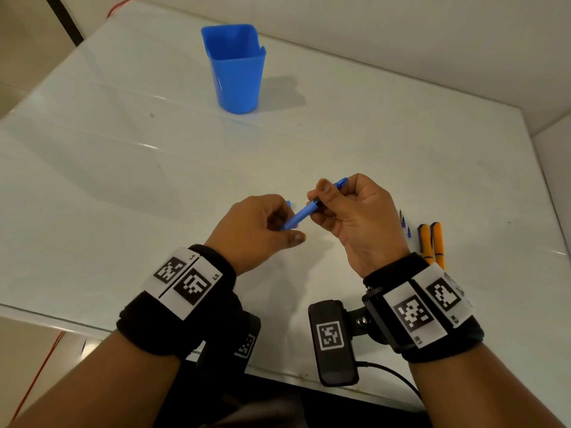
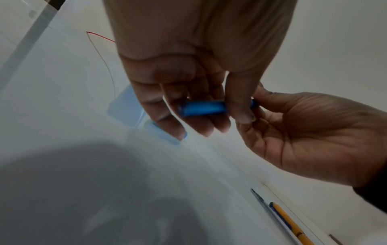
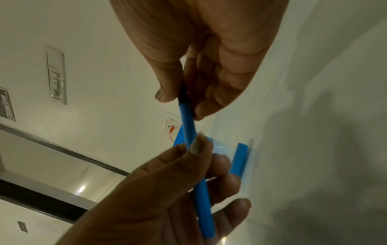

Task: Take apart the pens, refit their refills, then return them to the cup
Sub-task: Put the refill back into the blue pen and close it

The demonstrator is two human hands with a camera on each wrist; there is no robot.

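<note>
Both hands grip one blue pen (image 1: 304,213) above the table (image 1: 123,180).
Left hand (image 1: 259,230) fingers pinch its barrel; right hand (image 1: 355,217) fingers clamp its dark end. Beyond the fingertips stands the blue cup (image 1: 236,69), contents unseen; orange pens (image 1: 432,242) lie beside the right wrist.

Blue pen (image 1: 304,214) held tilted, blue cup (image 1: 235,69) upright

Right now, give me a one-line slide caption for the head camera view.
Both hands, left and right, grip a blue pen over the table, blue cup behind.
</note>
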